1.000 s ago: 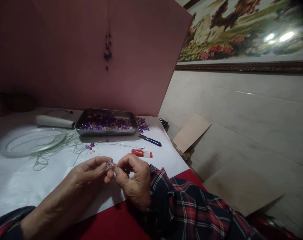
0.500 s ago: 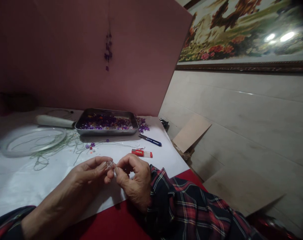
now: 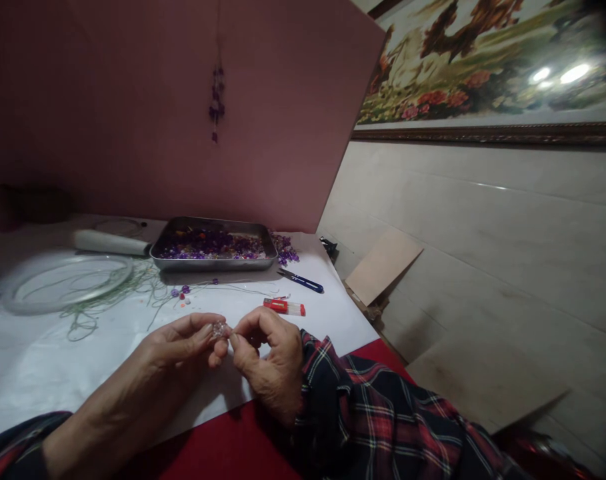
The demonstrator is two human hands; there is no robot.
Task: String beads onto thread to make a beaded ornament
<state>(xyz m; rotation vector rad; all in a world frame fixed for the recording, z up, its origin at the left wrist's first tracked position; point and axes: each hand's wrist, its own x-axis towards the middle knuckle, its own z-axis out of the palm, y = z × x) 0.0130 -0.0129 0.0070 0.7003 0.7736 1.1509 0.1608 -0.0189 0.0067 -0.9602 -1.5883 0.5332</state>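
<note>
Between the thumb and fingers of my left hand (image 3: pixel 185 347) is a small cluster of clear beads (image 3: pixel 219 330). My right hand (image 3: pixel 267 360) is pinched closed at the right side of the cluster; what its fingertips hold is too small to make out. Beyond my hands, a red lighter (image 3: pixel 284 307) and blue thread snips (image 3: pixel 301 281) lie on the white table covering (image 3: pixel 117 363). A few loose beads (image 3: pixel 185 289) and thin greenish threads (image 3: pixel 87 313) are spread to the left of them.
A metal tray (image 3: pixel 217 265) of purple and other beads stands at the back, more purple beads (image 3: pixel 287 249) beside it. At left are a ring-shaped coil (image 3: pixel 20 303) and a pale cylinder (image 3: pixel 110 242). A beaded strand (image 3: pixel 215 107) hangs against the pink panel (image 3: pixel 283 120).
</note>
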